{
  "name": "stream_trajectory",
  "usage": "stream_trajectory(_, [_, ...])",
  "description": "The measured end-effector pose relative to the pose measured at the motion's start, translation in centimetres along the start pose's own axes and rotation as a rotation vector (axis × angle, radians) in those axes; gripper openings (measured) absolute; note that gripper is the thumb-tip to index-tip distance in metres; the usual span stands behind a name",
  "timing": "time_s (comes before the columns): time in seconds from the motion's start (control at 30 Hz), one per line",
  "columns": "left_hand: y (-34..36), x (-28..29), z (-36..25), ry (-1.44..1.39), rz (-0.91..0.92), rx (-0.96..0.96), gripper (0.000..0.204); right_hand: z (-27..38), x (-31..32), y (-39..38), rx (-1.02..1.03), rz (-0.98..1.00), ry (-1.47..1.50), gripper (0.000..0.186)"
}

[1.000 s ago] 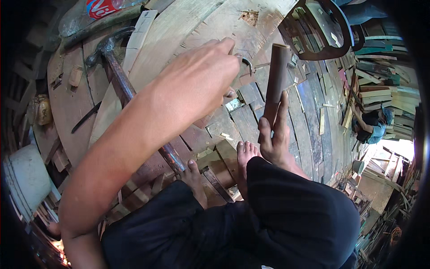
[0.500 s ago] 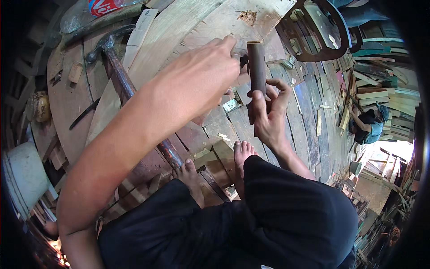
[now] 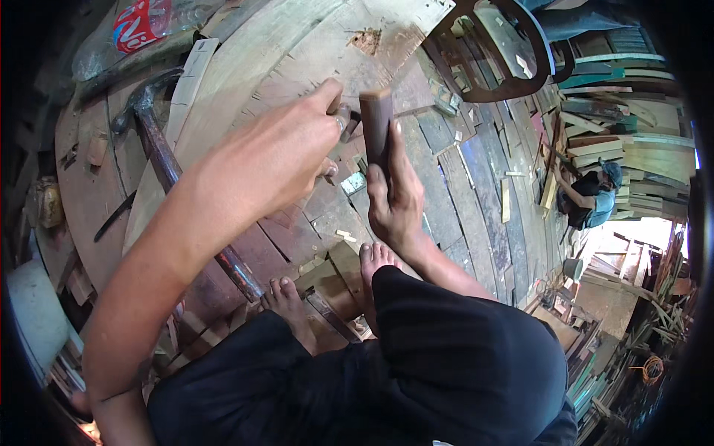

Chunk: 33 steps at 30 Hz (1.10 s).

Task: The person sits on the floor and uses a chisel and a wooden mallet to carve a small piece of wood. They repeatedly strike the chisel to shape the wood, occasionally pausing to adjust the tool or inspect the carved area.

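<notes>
My right hand (image 3: pixel 399 202) grips a short dark brown wooden cylinder (image 3: pixel 378 126), upright, its lighter flat end facing up. Fingers and thumb press along its lower part. Just left of it is my left hand (image 3: pixel 294 145), reached across from the left with its fingers curled. A small dark piece (image 3: pixel 351 126) shows at its fingertips, close to the cylinder; its kind is hard to tell. Under my left forearm lies a claw hammer (image 3: pixel 158 149), its handle running down toward my left foot.
Pale boards (image 3: pixel 245 82) lie ahead, beside a plastic bottle (image 3: pixel 149 26) with a red label. A dark curved frame (image 3: pixel 513 89) stands at the upper right. Another person (image 3: pixel 595 197) crouches among stacked planks on the right. A white container (image 3: pixel 37 312) is at the left edge.
The view has shifted, so everything sits further left. The cylinder now leans slightly, and my right fingers have straightened up along it. My left hand has drawn back a little from it.
</notes>
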<state>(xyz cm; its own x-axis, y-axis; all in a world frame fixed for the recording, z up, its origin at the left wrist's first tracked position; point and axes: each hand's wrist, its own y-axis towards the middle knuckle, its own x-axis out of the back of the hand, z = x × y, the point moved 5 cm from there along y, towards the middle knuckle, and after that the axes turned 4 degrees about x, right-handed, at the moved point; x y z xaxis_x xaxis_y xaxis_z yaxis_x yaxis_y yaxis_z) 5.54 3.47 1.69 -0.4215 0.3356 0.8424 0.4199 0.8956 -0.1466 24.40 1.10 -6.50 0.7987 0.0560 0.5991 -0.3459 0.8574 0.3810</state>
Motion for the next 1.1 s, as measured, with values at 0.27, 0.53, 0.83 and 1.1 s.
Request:
stream_trajectory(0.27, [0.4, -0.7, 0.3, 0.023, 0.026, 0.036, 0.035, -0.1, 0.4, 1.1, -0.040, 0.076, 0.005, 0.065])
stream_trajectory(0.53, [0.0, 0.2, -0.9, -0.067, -0.103, -0.059, 0.022, 1.2, 2.2, 1.6, -0.124, 0.201, -0.022, 0.065])
stream_trajectory(0.83, [-0.4, 0.1, -0.3, -0.072, -0.132, -0.078, 0.018, 1.5, 0.9, 1.9, -0.384, 0.289, 0.105, 0.061])
stream_trajectory(1.1, [0.0, 0.0, -0.3, -0.009, -0.097, -0.049, 0.018, 1.3, 0.6, 1.8, -0.439, 0.240, 0.155, 0.062])
